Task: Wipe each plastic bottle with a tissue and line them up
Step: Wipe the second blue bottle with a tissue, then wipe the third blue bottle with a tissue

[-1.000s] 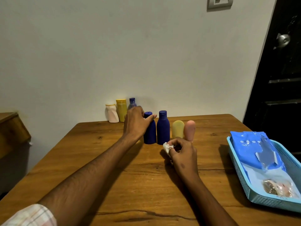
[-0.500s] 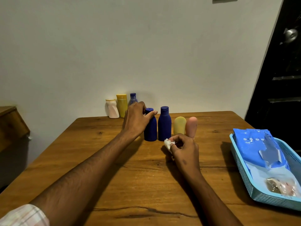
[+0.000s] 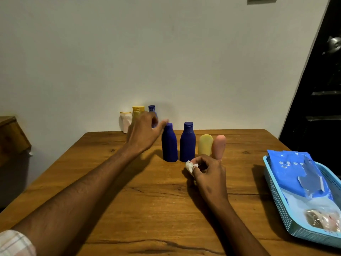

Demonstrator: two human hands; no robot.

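Observation:
Four bottles stand in a row mid-table: a dark blue bottle (image 3: 169, 145), a second dark blue bottle (image 3: 187, 143), a yellow bottle (image 3: 205, 144) and a pink bottle (image 3: 219, 145). My left hand (image 3: 144, 133) hovers just left of the first blue bottle with fingers apart, blurred, fingertips near its cap. My right hand (image 3: 208, 172) rests on the table in front of the row, pinching a crumpled white tissue (image 3: 189, 165). At the back by the wall stand a white bottle (image 3: 125, 121), a yellow bottle (image 3: 138, 110) and a blue bottle (image 3: 152, 109), partly hidden by my left hand.
A light blue basket (image 3: 276, 196) at the right table edge holds a blue wipes pack (image 3: 297, 174) and a clear wrapper (image 3: 324, 220). A wooden cabinet (image 3: 11, 137) stands at the left. A dark door (image 3: 321, 89) is at the right.
My left hand has let go of the left blue bottle and drawn back to the left. The right hand with the tissue has stayed in place.

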